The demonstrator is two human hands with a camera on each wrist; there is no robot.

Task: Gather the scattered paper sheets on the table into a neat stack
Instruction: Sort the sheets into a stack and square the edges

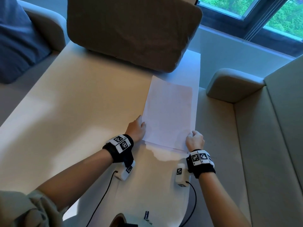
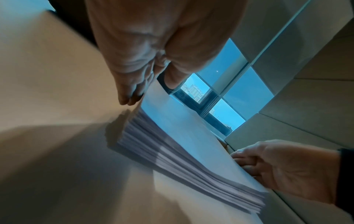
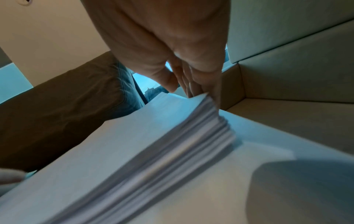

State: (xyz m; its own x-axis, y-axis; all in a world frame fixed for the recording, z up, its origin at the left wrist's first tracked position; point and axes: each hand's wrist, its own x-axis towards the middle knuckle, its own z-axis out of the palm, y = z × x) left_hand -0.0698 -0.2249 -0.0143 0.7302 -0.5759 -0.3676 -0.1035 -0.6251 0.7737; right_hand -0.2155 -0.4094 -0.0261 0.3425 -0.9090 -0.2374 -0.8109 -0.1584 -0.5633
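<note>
From the head view, a stack of paper sheets (image 1: 168, 112) is lying on the right side of the pale tabletop (image 1: 82, 104), its far end reaching toward a brown cushion (image 1: 131, 30) that is sitting on the tabletop's far end. The left hand (image 1: 136, 129) is holding the stack's near left corner, thumb lying on top of the sheets. The right hand (image 1: 195, 140) is gripping the near right corner with curled fingers, close to the tabletop's right edge. A pale sofa (image 1: 254, 120) is running alongside on the right.

From the left wrist view, the left hand (image 2: 153, 53) is pinching the paper's corner: its thumb is pressing on top while its fingers (image 2: 128, 94) are reaching down at the stack's side, touching the tabletop (image 2: 47, 75). The sheet edges are fanning unevenly along the near side. The right hand (image 2: 283, 169) is clasping the opposite corner.

From the right wrist view, the right hand (image 3: 182, 53) is closing its fingers (image 3: 195, 87) around the stack's corner, the thumb sitting just above the top sheet. The stack (image 3: 153, 151) is looking thick, its edges slightly staggered and blurred.
</note>
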